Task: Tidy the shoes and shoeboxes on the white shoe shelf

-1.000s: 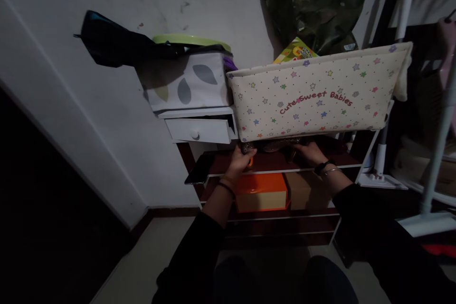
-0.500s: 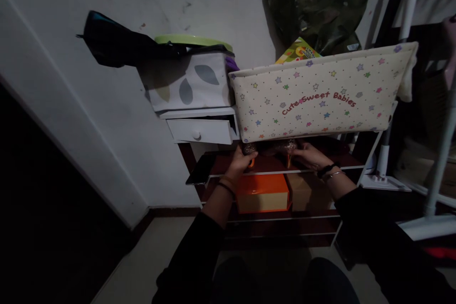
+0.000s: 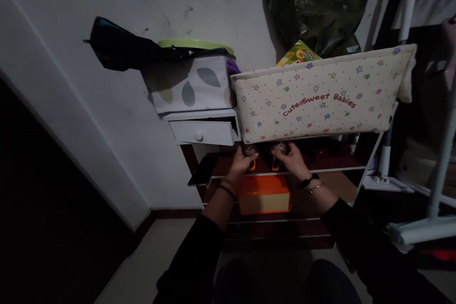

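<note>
My left hand (image 3: pixel 239 165) grips the back of a glittery shoe (image 3: pixel 250 149) with an orange heel, on the dark red upper shelf (image 3: pixel 331 165) of a low rack. Right beside it, my right hand (image 3: pixel 291 162) holds a second glittery shoe (image 3: pixel 279 147) of the same kind. Both shoes sit side by side under the cream star-printed fabric bin (image 3: pixel 320 95), which hides their front parts. A dark phone (image 3: pixel 201 171) lies at the shelf's left end, near my left wrist.
An orange box (image 3: pixel 263 194) stands on the shelf below. A small white drawer unit (image 3: pixel 201 130) carries a leaf-print box (image 3: pixel 194 85) with a green lid and a black bag. White stand poles (image 3: pixel 441 161) rise at the right. A white wall is behind.
My right hand has moved left along the shelf with the second shoe, bringing it beside the one in my left hand. The left hand has stayed in place.
</note>
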Demonstrator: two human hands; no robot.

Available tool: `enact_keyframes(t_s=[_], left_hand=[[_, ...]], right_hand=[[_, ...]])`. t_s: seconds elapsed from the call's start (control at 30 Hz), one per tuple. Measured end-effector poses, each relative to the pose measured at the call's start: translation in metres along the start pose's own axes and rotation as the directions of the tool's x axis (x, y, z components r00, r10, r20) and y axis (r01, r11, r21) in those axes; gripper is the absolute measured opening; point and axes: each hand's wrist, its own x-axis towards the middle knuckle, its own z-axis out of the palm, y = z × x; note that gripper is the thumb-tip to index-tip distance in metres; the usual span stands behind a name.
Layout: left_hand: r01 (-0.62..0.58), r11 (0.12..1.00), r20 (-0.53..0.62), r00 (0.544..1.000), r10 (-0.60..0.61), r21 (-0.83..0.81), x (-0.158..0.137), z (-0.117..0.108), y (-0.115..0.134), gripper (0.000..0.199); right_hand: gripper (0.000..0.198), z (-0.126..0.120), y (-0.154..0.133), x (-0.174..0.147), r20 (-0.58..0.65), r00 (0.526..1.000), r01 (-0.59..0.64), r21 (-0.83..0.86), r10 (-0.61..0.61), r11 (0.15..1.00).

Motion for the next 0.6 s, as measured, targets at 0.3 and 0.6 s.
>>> enact_keyframes(t_s=[0.3,0.6], left_hand=[[-0.016,1.000,0.009,1.000,0.015,0.019,0.005,-0.002,-0.005,0.077],[-0.072,0.997,-0.021,0.997,0.072,-0.012,0.012,0.001,-0.017,0.074]], right_hand=[[0.089,0.021,0.023,0.015,0.001,0.999,-0.033,-0.048,0.034,0.998],[0.078,0.021,0.032,0.021,0.042,0.998,-0.035,-0.161,0.043,0.986]])
